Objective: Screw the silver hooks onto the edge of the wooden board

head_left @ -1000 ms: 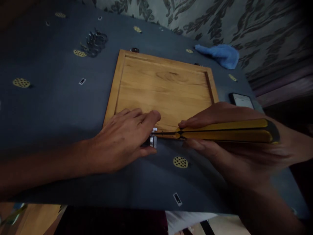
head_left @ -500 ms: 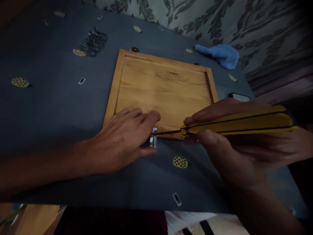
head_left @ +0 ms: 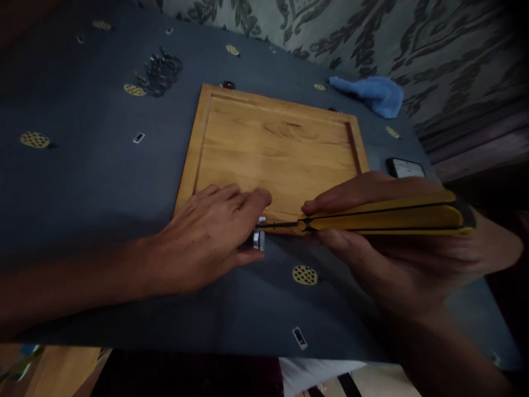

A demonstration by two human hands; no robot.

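Note:
A wooden panel with a raised frame lies flat on the table. My left hand rests over its near edge, thumb and fingers closed around a small shiny metal fitting, mostly hidden under the palm side. My right hand grips a screwdriver with a yellow and black handle. Its thin shaft points left, and its tip reaches the metal fitting beside my left fingers. Small dark holes show in the panel's near edge by the shaft.
Dark metal fittings lie in a pile at the back left. One more small fitting sits at the panel's far edge. A blue cloth lies at the back right near the patterned wall, and a phone lies beyond my right hand.
My right hand and the screwdriver have shifted slightly left, and the handle's rear end has swung a little lower. My left hand and the panel have stayed in place.

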